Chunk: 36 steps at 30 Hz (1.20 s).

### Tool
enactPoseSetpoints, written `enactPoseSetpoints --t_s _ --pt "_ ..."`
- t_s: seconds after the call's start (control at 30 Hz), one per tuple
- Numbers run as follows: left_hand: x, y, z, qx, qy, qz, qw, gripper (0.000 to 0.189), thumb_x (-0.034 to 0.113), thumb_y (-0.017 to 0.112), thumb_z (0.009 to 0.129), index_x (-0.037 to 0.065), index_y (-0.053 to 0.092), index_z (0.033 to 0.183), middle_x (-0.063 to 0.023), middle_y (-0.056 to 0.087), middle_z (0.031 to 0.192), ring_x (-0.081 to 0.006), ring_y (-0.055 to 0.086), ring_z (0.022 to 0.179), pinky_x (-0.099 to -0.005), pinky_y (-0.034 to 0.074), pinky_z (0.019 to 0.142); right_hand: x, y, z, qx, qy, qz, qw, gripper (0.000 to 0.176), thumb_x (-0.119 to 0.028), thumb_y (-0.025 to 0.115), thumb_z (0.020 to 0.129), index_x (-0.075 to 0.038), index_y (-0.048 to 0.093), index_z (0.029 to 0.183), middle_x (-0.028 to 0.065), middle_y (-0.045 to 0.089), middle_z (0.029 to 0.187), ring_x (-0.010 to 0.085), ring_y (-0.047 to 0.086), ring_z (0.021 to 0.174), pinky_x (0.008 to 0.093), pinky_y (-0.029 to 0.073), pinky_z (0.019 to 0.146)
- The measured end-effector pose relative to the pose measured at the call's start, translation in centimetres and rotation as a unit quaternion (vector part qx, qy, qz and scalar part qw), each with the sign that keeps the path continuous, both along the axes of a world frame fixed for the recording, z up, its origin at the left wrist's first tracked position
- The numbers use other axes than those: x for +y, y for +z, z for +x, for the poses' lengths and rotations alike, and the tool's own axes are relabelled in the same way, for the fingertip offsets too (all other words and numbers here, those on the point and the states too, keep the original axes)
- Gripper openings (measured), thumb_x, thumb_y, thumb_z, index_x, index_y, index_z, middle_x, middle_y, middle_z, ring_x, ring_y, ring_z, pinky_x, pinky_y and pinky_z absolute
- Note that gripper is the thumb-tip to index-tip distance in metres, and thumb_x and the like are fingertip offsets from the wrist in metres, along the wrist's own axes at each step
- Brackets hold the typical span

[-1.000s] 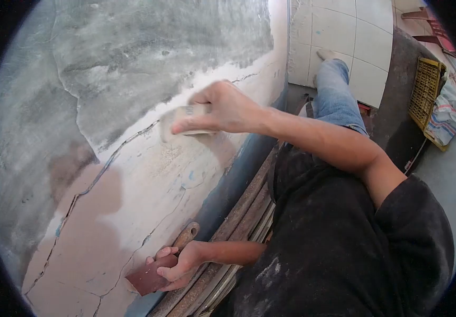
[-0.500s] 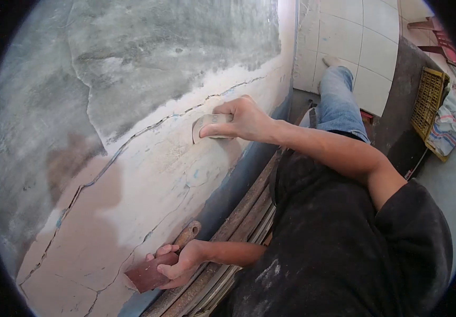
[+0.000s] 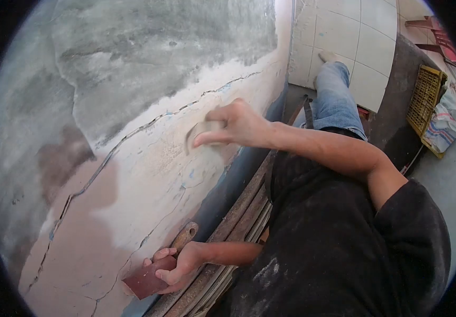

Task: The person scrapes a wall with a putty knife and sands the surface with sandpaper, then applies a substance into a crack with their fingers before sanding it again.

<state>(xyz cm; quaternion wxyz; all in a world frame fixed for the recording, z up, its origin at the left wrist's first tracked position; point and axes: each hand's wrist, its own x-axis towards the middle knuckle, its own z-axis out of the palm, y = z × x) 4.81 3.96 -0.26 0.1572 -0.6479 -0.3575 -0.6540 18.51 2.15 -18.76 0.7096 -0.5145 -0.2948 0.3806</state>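
Observation:
My right hand [image 3: 238, 124] pinches a folded piece of sandpaper [image 3: 207, 129] against the pale wall [image 3: 154, 174], just below a long jagged crack [image 3: 133, 134]. Motion blurs the paper and fingertips. Lower down, my left hand [image 3: 180, 267] is closed around a putty knife [image 3: 183, 238]. Its wooden handle with a hole in the end points up, and a flat reddish-brown piece [image 3: 146, 280] sticks out at the other end, under my thumb, close to the wall. A finer crack [image 3: 151, 232] runs up from near this hand.
Grey-green plaster [image 3: 127, 58] covers the upper wall. Long rusty pipes or bars [image 3: 228, 227] lie along its foot, by my body. A yellow crate [image 3: 426, 103] with a striped sack [image 3: 447, 124] stands at the right, beyond white floor tiles [image 3: 339, 34]; a red chair [image 3: 439, 39] is farther off.
My right hand has slid the sandpaper a little down and left along the wall. My left hand keeps its hold on the putty knife. The whole view has shifted slightly.

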Motion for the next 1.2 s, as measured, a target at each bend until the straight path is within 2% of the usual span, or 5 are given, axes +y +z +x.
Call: enactPoseSetpoints --t_s 0.17,0.27,0.37,1.07,1.2 --pt "0.1 -0.1 0.0 0.014 -0.005 -0.008 1.000 0.042 0.021 0.047 0.078 -0.007 0.041 0.109 -0.0205 0.058 0.081 -0.0161 0.043 0.045 -0.0250 0.031 0.037 0.4 1.3 -0.4 -0.070 0.006 -0.030 0.997 0.061 -0.062 0.068 0.070 -0.002 0.065 0.066 0.0125 0.057 0.052 0.0249 0.058 0.047 0.0345 0.047 0.052" --pt "-0.3 0.0 0.8 0.008 0.018 0.001 1.000 0.044 0.020 0.044 0.079 -0.008 0.040 0.113 -0.0200 0.058 0.080 -0.0153 0.041 0.044 -0.0246 0.031 0.037 -0.5 -0.8 -0.2 0.004 0.041 -0.073 0.996 0.053 -0.048 0.078 0.068 0.003 0.062 0.066 0.0168 0.052 0.053 0.0212 0.050 0.044 0.0307 0.041 0.045" --pt "-0.1 0.0 0.2 0.004 -0.001 0.003 1.000 0.042 0.021 0.046 0.078 -0.008 0.041 0.109 -0.0203 0.059 0.081 -0.0158 0.043 0.044 -0.0252 0.031 0.036 -0.1 0.5 -1.0 -0.066 -0.053 0.008 0.996 0.053 -0.048 0.078 0.069 0.003 0.060 0.064 0.0161 0.052 0.052 0.0192 0.049 0.044 0.0306 0.041 0.045" --pt "-0.1 0.3 -0.2 -0.003 -0.011 0.003 1.000 0.041 0.021 0.050 0.078 -0.007 0.043 0.106 -0.0240 0.062 0.084 -0.0178 0.046 0.043 -0.0255 0.033 0.035 0.2 3.7 -0.1 -0.077 -0.068 -0.012 0.995 0.054 -0.048 0.076 0.072 0.001 0.059 0.057 0.0110 0.048 0.044 0.0142 0.046 0.038 0.0287 0.039 0.039" --pt "-0.3 0.2 -0.3 0.000 -0.014 0.000 1.000 0.041 0.021 0.050 0.077 -0.008 0.043 0.105 -0.0244 0.062 0.084 -0.0178 0.046 0.043 -0.0255 0.033 0.035 0.9 8.1 1.8 -0.036 -0.079 0.042 0.995 0.052 -0.047 0.075 0.074 0.000 0.060 0.058 0.0085 0.050 0.045 0.0099 0.045 0.039 0.0267 0.040 0.040"
